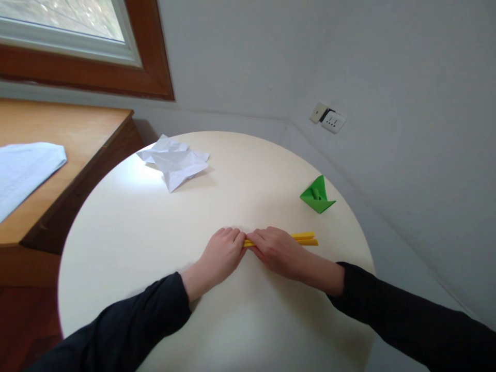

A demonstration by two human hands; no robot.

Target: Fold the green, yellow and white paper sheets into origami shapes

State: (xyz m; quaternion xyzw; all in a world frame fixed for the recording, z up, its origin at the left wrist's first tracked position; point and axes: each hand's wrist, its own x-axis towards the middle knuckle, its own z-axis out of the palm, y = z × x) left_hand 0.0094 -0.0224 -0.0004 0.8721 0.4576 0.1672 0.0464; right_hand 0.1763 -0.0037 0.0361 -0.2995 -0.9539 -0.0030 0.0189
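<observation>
- The yellow paper [304, 238] lies near the front middle of the round white surface [127, 232], already folded into a long narrow strip of several layers.
- The left hand [222, 253] presses flat on the strip's left part, fingers together and curled slightly over its edge.
- The right hand [277, 250] lies beside it, touching, fingers together and pressing the strip's middle; only the strip's right end shows.
- Both hands seem to be flattening a crease, though the paper beneath them is hidden.
- A finished green origami figure [318, 195] stands well apart to the right; a crumpled white sheet [174, 161] lies at the far side.
- Judging from this, the yellow piece is midway: narrow folds made, no figure formed yet.
</observation>
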